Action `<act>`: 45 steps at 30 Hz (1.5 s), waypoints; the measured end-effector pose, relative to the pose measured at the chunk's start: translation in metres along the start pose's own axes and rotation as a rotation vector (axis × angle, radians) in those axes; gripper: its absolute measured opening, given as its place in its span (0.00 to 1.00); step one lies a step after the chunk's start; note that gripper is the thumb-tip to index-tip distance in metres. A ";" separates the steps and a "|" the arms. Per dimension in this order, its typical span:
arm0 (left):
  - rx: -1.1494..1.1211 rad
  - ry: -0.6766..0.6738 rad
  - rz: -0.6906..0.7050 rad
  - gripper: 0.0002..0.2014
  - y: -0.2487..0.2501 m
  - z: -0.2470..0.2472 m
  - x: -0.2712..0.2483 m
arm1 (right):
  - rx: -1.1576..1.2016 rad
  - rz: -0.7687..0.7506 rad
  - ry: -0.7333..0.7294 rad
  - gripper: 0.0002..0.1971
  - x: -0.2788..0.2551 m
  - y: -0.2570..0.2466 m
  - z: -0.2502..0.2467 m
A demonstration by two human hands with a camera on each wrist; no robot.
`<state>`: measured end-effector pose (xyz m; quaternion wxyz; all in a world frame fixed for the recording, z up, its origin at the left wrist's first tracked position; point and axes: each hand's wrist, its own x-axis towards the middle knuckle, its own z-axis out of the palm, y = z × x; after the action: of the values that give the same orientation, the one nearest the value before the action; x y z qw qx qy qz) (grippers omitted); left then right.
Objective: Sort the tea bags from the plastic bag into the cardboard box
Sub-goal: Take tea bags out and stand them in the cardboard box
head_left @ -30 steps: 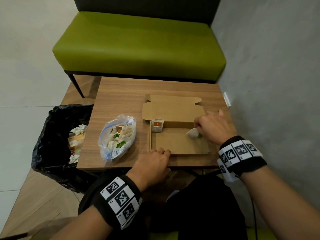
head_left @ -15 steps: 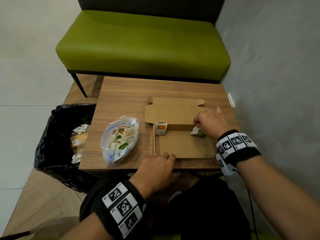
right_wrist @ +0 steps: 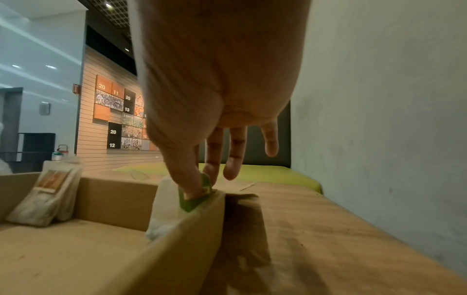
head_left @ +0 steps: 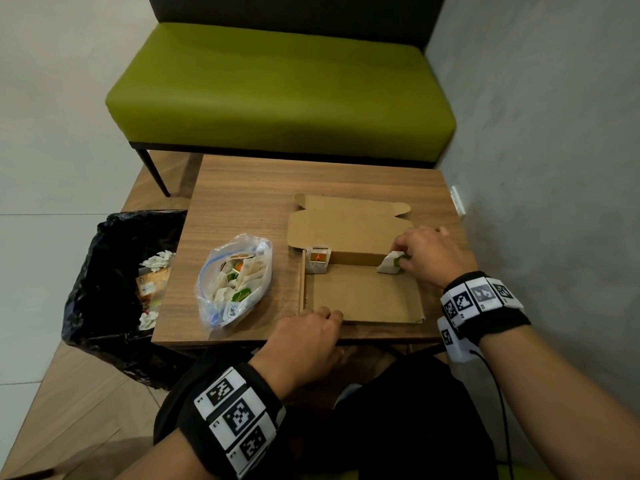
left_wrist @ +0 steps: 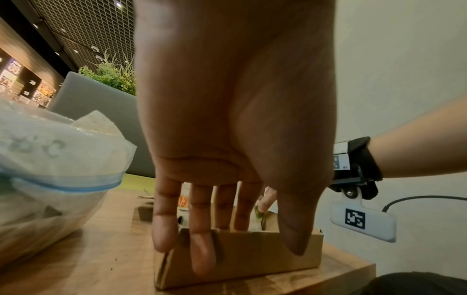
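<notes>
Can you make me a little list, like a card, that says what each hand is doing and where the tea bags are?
Left hand: rests on the near wall of the open brown cardboard box, fingers straight.
Right hand: pinches the green-tagged white tea bag in the box's far right corner.
Orange-tagged white tea bag: stands in the far left corner.
Clear plastic zip bag: left of box, holds more tea bags.

1. The head view is evenly and softly lit, with straight edges bowed by the wide lens.
2. Both wrist views are dim and warm; ceiling spotlights glow far behind.
3. The close palms are shadowed, and the nearest cardboard is blurred.
</notes>
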<state>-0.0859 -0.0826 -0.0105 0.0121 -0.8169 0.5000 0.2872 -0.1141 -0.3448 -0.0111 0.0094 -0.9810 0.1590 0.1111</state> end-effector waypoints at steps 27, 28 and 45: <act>-0.015 0.025 0.068 0.26 0.004 -0.002 0.000 | 0.125 0.136 0.050 0.15 -0.001 0.005 -0.003; -0.017 0.028 0.071 0.26 0.004 -0.002 0.000 | 0.127 0.138 0.055 0.16 -0.002 0.004 -0.004; -0.125 0.181 0.100 0.24 0.009 -0.014 -0.014 | 0.210 0.159 0.120 0.16 -0.016 0.003 -0.018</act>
<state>-0.0917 -0.0800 0.0099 -0.0984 -0.8127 0.5202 0.2432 -0.1259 -0.3432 0.0103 0.0937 -0.9637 0.2474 0.0352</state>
